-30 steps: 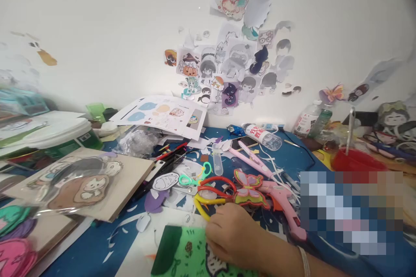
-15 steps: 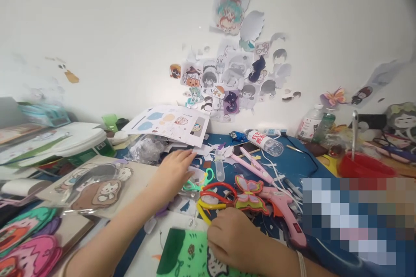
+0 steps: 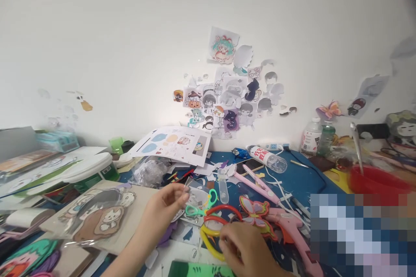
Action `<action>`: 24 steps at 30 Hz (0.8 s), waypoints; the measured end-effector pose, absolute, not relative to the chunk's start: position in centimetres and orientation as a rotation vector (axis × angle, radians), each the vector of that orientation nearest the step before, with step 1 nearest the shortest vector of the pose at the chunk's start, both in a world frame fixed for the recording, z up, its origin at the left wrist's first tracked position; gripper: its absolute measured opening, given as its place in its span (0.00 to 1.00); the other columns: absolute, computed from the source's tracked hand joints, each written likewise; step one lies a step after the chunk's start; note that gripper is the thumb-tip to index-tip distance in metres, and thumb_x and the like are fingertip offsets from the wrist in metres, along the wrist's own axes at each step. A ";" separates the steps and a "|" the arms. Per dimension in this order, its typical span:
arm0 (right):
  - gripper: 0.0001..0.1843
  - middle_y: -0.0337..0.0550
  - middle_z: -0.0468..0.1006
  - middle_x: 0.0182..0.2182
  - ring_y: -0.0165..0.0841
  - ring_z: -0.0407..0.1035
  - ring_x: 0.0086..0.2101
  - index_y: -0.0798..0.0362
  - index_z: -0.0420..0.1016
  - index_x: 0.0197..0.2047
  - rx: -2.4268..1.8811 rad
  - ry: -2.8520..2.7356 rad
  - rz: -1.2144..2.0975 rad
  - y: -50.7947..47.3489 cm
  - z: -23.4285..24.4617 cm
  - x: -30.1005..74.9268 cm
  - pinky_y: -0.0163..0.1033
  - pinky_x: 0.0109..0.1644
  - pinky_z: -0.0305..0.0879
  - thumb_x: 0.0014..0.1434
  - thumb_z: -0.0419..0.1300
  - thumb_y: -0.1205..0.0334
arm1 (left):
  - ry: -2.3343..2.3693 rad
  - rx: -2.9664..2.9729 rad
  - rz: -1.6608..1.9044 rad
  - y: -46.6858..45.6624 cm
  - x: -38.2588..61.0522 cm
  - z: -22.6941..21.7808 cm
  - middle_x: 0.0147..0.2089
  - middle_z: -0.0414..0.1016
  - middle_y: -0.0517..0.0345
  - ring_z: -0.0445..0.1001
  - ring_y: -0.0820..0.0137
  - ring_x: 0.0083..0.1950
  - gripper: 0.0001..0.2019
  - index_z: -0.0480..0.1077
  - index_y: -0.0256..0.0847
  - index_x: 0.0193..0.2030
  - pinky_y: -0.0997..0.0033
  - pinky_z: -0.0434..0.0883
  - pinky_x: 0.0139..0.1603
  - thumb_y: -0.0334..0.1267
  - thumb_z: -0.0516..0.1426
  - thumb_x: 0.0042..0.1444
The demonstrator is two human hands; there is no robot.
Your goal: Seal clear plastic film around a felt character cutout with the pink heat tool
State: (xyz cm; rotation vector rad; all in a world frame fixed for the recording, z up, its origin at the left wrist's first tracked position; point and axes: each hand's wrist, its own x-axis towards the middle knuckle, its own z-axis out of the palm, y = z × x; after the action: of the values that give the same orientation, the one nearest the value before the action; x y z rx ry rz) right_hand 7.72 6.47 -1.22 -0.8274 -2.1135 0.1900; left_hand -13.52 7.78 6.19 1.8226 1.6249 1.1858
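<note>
My left hand (image 3: pixel 165 210) is stretched over the blue table, thumb and forefinger pinched on a small thin piece I cannot name, just above the green-handled scissors (image 3: pixel 201 207). Lower down, my right hand (image 3: pixel 247 251) is curled with its knuckles up. Its fingertips are at the yellow scissor handles (image 3: pixel 208 242), and what they hold, if anything, is hidden. Red scissor handles (image 3: pixel 224 213) and a felt butterfly (image 3: pixel 256 214) lie just beyond it. A green felt sheet (image 3: pixel 198 270) shows at the bottom edge.
A pink glue gun (image 3: pixel 292 233) lies right of the butterfly. A board with a cat cutout (image 3: pixel 97 218) sits left, a printed sheet (image 3: pixel 172 143) and a plastic bottle (image 3: pixel 268 159) behind, and a red bowl (image 3: pixel 377 179) far right. Paper scraps are scattered around.
My left hand came in from the left, reached the scraps near the printed sheet, then drew back pinched. My right hand lifted off the green felt towards the yellow scissors. The view tilted upward.
</note>
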 end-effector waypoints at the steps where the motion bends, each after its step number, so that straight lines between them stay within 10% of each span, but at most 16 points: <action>1: 0.09 0.36 0.69 0.18 0.28 0.63 0.19 0.52 0.67 0.29 -0.897 -2.051 0.299 6.5 -1.0 7.9 0.33 0.23 0.53 0.58 0.48 0.63 | 1.519 1.646 1.222 7.5 -13.1 5.6 0.23 0.69 0.63 0.70 0.70 0.25 0.14 0.69 0.39 0.35 0.73 0.68 0.26 0.49 0.57 0.51; 7: 0.20 0.38 0.74 0.27 0.28 0.64 0.20 0.53 0.62 0.51 -0.983 -1.864 0.698 6.7 -1.1 8.1 0.33 0.25 0.58 0.60 0.49 0.50 | 1.263 1.354 1.158 7.0 -10.8 2.2 0.18 0.62 0.70 0.60 0.77 0.17 0.18 0.67 0.38 0.31 0.76 0.60 0.20 0.51 0.62 0.43; 13: 0.08 0.34 0.69 0.20 0.28 0.63 0.21 0.53 0.66 0.37 -1.122 -1.798 0.824 6.8 -0.8 7.7 0.32 0.25 0.54 0.54 0.55 0.59 | 1.317 1.673 1.102 6.9 -10.6 0.8 0.29 0.74 0.59 0.73 0.67 0.30 0.11 0.69 0.42 0.37 0.71 0.71 0.29 0.45 0.57 0.51; 24: 0.13 0.31 0.65 0.20 0.26 0.59 0.22 0.52 0.64 0.36 -0.955 -1.612 1.055 6.9 0.3 8.3 0.31 0.26 0.56 0.52 0.59 0.54 | 1.528 2.433 0.973 7.4 -13.1 -2.7 0.56 0.72 0.57 0.75 0.58 0.50 0.36 0.46 0.58 0.65 0.63 0.74 0.47 0.51 0.56 0.52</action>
State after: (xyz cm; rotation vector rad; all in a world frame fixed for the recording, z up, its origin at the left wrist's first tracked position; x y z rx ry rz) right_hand 8.27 6.86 0.34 -0.9547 -1.6124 1.0552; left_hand -13.12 7.41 -2.67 2.4330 1.5281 0.9734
